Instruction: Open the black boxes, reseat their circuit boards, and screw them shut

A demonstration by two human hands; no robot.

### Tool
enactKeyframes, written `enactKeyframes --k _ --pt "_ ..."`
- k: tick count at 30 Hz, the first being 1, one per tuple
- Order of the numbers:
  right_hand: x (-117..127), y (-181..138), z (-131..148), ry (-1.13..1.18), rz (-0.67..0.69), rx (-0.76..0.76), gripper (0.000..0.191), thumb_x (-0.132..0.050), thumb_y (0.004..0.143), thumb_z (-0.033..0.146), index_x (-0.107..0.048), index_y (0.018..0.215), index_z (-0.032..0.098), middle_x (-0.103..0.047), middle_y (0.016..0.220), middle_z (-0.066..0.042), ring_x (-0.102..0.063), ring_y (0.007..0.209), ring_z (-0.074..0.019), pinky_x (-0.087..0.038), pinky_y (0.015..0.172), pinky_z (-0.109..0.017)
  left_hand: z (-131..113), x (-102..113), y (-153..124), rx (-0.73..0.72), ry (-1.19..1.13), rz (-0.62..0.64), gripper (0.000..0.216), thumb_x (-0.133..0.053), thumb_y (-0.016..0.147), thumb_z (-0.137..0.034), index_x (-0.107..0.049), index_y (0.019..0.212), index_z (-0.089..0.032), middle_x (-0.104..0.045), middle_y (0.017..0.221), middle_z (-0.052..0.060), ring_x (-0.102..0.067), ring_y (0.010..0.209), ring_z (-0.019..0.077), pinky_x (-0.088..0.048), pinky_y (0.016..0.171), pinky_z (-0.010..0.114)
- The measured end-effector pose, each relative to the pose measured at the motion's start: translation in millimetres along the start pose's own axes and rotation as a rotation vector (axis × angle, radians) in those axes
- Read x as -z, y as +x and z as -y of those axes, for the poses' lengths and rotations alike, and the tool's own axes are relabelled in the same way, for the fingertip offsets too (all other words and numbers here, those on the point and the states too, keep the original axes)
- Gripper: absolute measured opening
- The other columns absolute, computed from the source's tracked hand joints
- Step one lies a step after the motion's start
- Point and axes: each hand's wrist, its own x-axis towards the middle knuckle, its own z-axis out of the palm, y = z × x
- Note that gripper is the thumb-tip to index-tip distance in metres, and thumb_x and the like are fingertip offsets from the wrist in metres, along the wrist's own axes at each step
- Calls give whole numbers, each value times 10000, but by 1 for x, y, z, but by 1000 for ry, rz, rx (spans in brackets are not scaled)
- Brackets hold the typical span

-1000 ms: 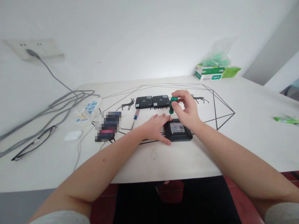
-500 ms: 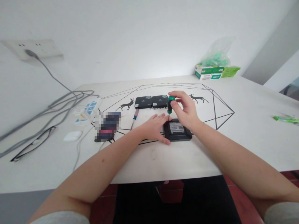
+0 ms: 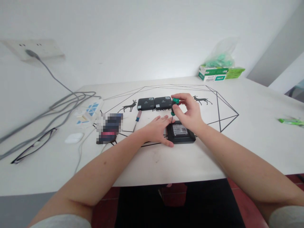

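Observation:
A black, roughly square device (image 3: 182,138) with a white label (image 3: 180,129) on its upward face lies on the table. My left hand (image 3: 156,129) rests against its left side, fingers stretched out at the far corner and thumb spread at the near one. My right hand (image 3: 190,112) is closed around a green-and-black screwdriver (image 3: 175,107). The shaft points down and its tip is at the device's far left corner, close to my left fingertips. Whether the tip sits in a screw is too small to tell.
Two similar black boxes (image 3: 146,104) lie behind my hands. A second screwdriver (image 3: 137,118) is left of my left hand. Farther left are a pixelated object (image 3: 109,128), an earbud case (image 3: 74,138), glasses (image 3: 35,145), a power strip (image 3: 91,110) and cables. Green-and-white boxes (image 3: 212,70) stand at the back right.
The screwdriver's handle leans slightly more to the right, and my right fingers have shifted a little around it. My left hand and the device stay in place.

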Motion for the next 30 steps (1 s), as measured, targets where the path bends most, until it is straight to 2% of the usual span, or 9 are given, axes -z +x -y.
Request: enactKeyframes --k 3,6,13,21,30 --pt "0 2 0 -39 -13 39 297 -808 858 339 -681 1119 273 -666 1067 -43 -636 817 -184 -601 721 -387 0 0 0 -12 3 -12 1185 -815 678 -858 -434 1594 -210 -481 1656 200 -335 1596 462 -198 1310 627" --pt "0 3 -1 -58 -22 31 277 -818 866 323 -691 1107 274 -615 984 -16 -576 741 -158 -581 701 -382 0 0 0 -15 9 -13 1180 -817 682 -849 -428 1597 -215 -477 1658 194 -332 1598 459 -207 1306 627" --pt "0 2 4 -11 9 21 246 -710 893 224 -645 1123 278 -641 1061 -42 -639 958 -208 -607 717 -365 0 0 0 -12 8 -7 1183 -804 681 -870 -443 1586 -199 -499 1641 201 -346 1590 465 -202 1311 613" --pt "0 1 0 14 -22 17 249 -717 887 225 -640 1117 278 -647 1074 -34 -633 960 -198 -614 707 -359 -1 -1 -1 -12 8 -16 1226 -815 681 -856 -406 1620 -182 -480 1654 220 -346 1587 476 -196 1305 637" --pt "1 3 1 32 -60 6 255 -723 892 235 -640 1127 288 -630 1065 -35 -619 927 -191 -604 692 -344 2 -5 -2 4 30 -13 1276 -793 679 -893 -382 1630 -147 -462 1659 239 -365 1573 473 -203 1311 610"
